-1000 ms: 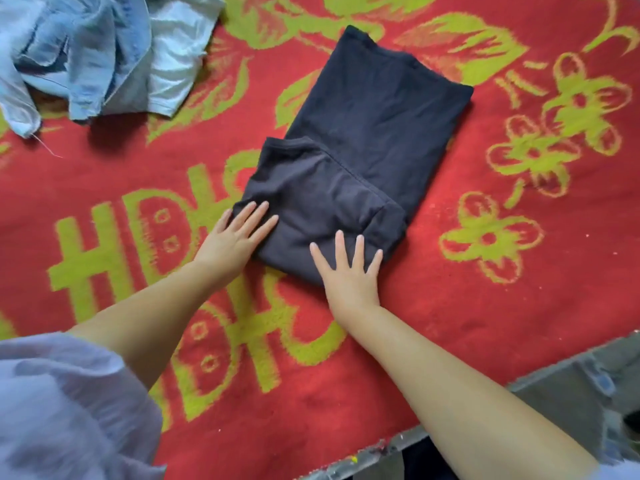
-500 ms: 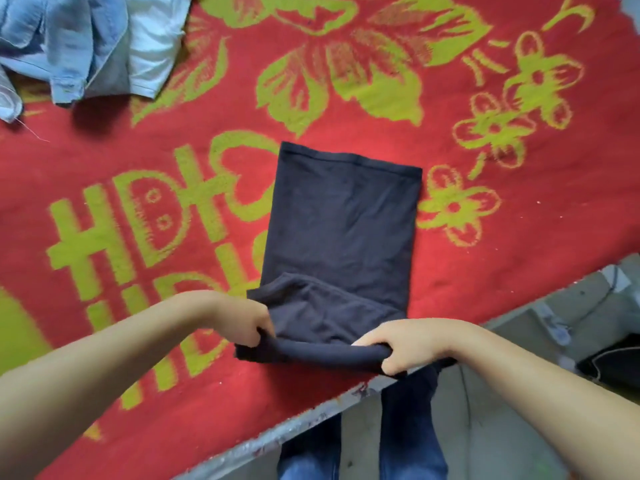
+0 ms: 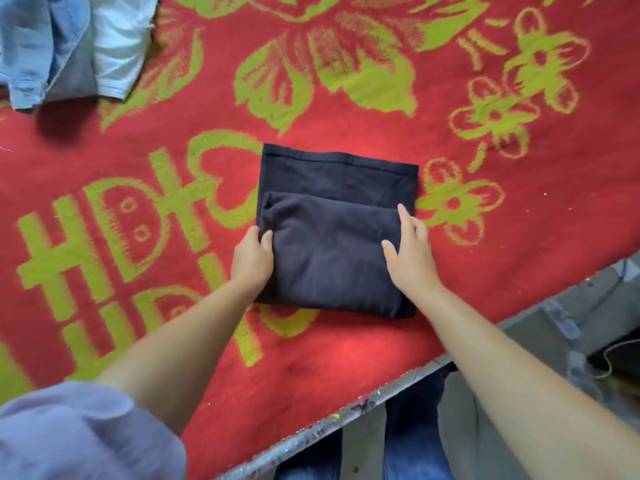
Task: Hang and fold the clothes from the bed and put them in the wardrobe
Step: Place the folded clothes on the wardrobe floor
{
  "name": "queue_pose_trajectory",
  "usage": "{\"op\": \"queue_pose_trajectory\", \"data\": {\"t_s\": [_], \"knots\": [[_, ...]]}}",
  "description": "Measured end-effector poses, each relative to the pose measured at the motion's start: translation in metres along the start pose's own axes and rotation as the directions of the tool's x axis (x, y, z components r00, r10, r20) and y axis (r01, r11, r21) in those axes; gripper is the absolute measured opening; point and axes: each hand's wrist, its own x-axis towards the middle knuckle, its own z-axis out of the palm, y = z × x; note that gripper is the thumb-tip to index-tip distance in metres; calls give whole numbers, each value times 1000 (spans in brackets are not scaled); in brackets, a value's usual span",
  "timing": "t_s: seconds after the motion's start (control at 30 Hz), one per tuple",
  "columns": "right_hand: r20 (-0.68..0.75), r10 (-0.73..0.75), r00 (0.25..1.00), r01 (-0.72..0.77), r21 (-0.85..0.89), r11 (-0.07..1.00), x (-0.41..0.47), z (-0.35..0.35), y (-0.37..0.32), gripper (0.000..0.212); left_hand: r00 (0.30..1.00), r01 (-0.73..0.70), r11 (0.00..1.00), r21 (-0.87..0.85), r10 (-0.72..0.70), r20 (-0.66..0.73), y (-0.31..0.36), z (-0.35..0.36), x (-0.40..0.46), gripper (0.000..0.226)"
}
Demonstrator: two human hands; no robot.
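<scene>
Black jersey, folded down to a squat packet, lies on the red blanket [image 3: 346,348] with green flowers and lettering, not far in from the bed's near edge [image 3: 346,410]. This dark garment [image 3: 332,237] sits squarely between the two hands, its slightly longer side running left to right from where the person stands, the upper flap stopping short of the far hem. The left hand [image 3: 251,259] is at the left edge, thumb on top and fingers tucked under or against the side, so it looks to be gripping there, though the fingertips are hidden. The right hand [image 3: 410,251] rests flat on the right edge, fingers straight and holding nothing. Both are about equally near. I count one folded piece, two hands, and one pale blue and white heap [image 3: 69,46] well apart at the far left; how many clothes are in it I cannot tell. Lifting it likely needs both hands slid beneath.
</scene>
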Motion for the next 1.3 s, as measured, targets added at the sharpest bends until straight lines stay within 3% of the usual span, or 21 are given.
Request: {"op": "queue_pose_trajectory", "data": {"t_s": [0.07, 0.13, 0.17, 0.23, 0.27, 0.3, 0.33, 0.37, 0.4, 0.43, 0.5, 0.63, 0.7, 0.77, 0.83, 0.9, 0.97, 1.07, 1.17, 1.23, 1.3], "knots": [[-97, -97, 991, 64, -296, 953, -24, 5, -1, 74, 997, 36, 999, 1, -36, -75, -12, 4, -11, 23], [2, -352, 936, 308, -486, 818, -51, 14, -1, 86, 992, 61, 997, 47, -56, -112, -19, 1, -16, 22], [110, -446, 889, 433, -523, 734, -66, 22, 0, 94, 990, 22, 994, 107, -7, -141, -20, -2, -20, 27], [286, -442, 850, 523, -559, 644, -84, 34, 8, 109, 939, -233, 911, 341, 302, -165, -23, -8, -27, 50], [318, -386, 866, 500, -579, 644, -84, 38, 14, 114, 850, -431, 777, 459, 520, -83, -27, -9, -32, 62], [315, -336, 888, 461, -604, 651, -79, 41, 19, 115, 718, -614, 578, 538, 692, 75, -33, -7, -40, 74], [305, -294, 906, 424, -632, 649, -71, 42, 23, 114, 583, -738, 364, 568, 768, 265, -41, -3, -48, 83], [311, -259, 914, 404, -657, 637, -63, 42, 23, 113, 513, -791, 216, 573, 744, 428, -48, 0, -54, 91], [323, -238, 916, 399, -668, 628, -58, 43, 21, 111, 536, -792, 165, 588, 649, 539, -52, 3, -58, 97], [338, -219, 916, 397, -673, 624, -56, 43, 18, 110, 608, -757, 177, 629, 543, 579, -53, 5, -58, 101], [358, -184, 916, 389, -669, 633, -56, 44, 12, 105, 716, -668, 240, 704, 466, 520, -46, 8, -51, 98], [521, -65, 851, 447, -653, 611, -56, 20, -9, 94, 761, -647, 276, 711, 298, 577, -18, 1, -45, 85], [666, 43, 744, 491, -590, 641, -55, -4, -27, 90, 716, -687, 306, 659, 130, 686, 0, -12, -55, 85], [808, 114, 578, 517, -471, 715, -53, -32, -42, 86, 569, -731, 399, 554, -91, 817, 23, -33, -58, 83], [891, 117, 438, 462, -335, 821, -45, -65, -55, 77, 425, -695, 546, 468, -213, 880, 52, -61, -50, 65], [921, 98, 376, 323, -229, 918, -26, -94, -63, 50, 428, -594, 675, 437, -194, 883, 82, -86, -32, 38], [886, 51, 461, 254, -187, 949, 6, -112, -65, 33, 512, -522, 745, 416, -117, 851, 105, -101, -2, 31], [705, -28, 708, 215, -178, 960, 54, -122, -65, 41, 690, -458, 810, 367, 63, 721, 124, -104, 47, 25], [397, -172, 902, 272, -212, 939, 86, -109, -62, 51, 873, -464, 714, 525, 269, 406, 120, -82, 79, 39], [277, -211, 937, 286, -266, 921, 87, -88, -53, 67, 889, -447, 572, 688, 371, 270, 104, -55, 70, 60], [266, -213, 940, 305, -376, 875, 63, -59, -43, 84, 792, -568, 463, 680, 532, 299, 78, -22, 42, 71]]}}
